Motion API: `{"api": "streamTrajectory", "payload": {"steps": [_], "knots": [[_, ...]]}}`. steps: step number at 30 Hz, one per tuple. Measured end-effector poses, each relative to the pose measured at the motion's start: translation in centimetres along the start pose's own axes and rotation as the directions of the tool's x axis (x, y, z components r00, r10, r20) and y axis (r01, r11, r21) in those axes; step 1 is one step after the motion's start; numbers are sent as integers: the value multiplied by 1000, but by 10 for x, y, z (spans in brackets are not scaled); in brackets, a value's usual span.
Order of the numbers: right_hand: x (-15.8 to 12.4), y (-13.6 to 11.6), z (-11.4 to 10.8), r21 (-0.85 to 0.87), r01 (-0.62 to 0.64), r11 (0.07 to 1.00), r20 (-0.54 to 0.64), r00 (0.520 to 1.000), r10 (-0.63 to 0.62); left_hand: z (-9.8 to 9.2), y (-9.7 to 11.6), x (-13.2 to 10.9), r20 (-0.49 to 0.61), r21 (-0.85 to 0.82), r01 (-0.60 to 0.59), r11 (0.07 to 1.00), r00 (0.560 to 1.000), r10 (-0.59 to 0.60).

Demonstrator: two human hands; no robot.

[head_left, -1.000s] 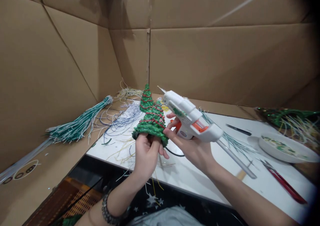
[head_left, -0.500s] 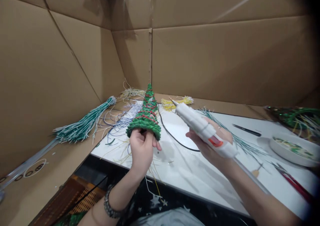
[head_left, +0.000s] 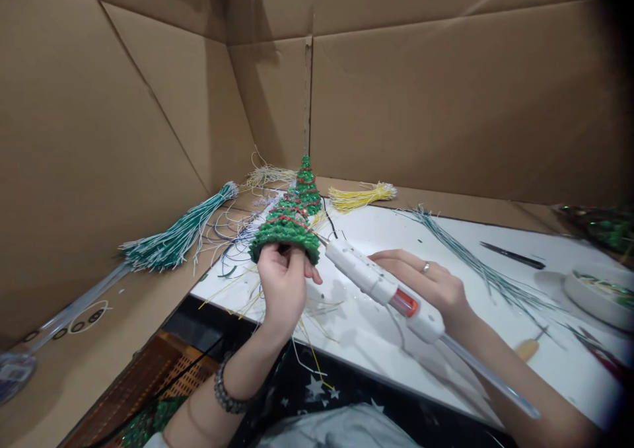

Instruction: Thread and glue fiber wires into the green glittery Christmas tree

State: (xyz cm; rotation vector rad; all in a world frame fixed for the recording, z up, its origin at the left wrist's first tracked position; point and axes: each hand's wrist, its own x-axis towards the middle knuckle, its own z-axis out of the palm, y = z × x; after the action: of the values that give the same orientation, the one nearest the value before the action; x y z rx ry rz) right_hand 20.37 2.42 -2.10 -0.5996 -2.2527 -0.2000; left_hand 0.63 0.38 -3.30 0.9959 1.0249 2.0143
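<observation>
My left hand (head_left: 283, 286) is closed on the underside of a small green Christmas tree (head_left: 286, 226), its fingers partly inside the hollow base. Red cord winds round the tree, which tilts away from me. In my right hand (head_left: 440, 283) is a white glue gun (head_left: 379, 283) with an orange-red window and a clear glue stick (head_left: 490, 375) at its back. The nozzle is at the tree's lower right edge; whether it touches I cannot tell. Behind the held tree rises another green tree shape (head_left: 308, 187), partly covered by it.
Bundles of green (head_left: 178, 230) and yellow (head_left: 364, 197) strands lie left and back. Loose green strands (head_left: 460, 253), a dark pointed tool (head_left: 512, 255), a white bowl (head_left: 597, 296) and a wooden-handled tool (head_left: 528, 349) are on the right. Cardboard walls (head_left: 421, 111) enclose the table.
The glue gun has come down and left, bringing its nozzle to the tree's right edge. The held tree's upper part no longer lines up with the tree shape behind. The view has shifted slightly.
</observation>
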Motion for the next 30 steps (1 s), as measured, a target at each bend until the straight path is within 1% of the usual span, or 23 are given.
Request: {"api": "streamTrajectory", "payload": {"steps": [7,12,18,24,30], "knots": [[-5,2,4,-8,33,999,7,999,-33,0,0,-3,17,-30,-1,1000,1000,2],[-4,2,4,-6,48,999,-27,998,-48,0,1,-3,17,-19,0,1000,1000,1],[-6,1,5,-26,13,1000,5,1000,-13,0,0,-4,5,-19,-4,1000,1000,4],[-5,1,5,-54,21,998,-20,1000,-22,0,0,-4,11,1,12,1000,1000,-12],[-5,2,4,-79,36,996,-27,999,-38,-1,1,-4,-3,6,-5,1000,1000,5]]}}
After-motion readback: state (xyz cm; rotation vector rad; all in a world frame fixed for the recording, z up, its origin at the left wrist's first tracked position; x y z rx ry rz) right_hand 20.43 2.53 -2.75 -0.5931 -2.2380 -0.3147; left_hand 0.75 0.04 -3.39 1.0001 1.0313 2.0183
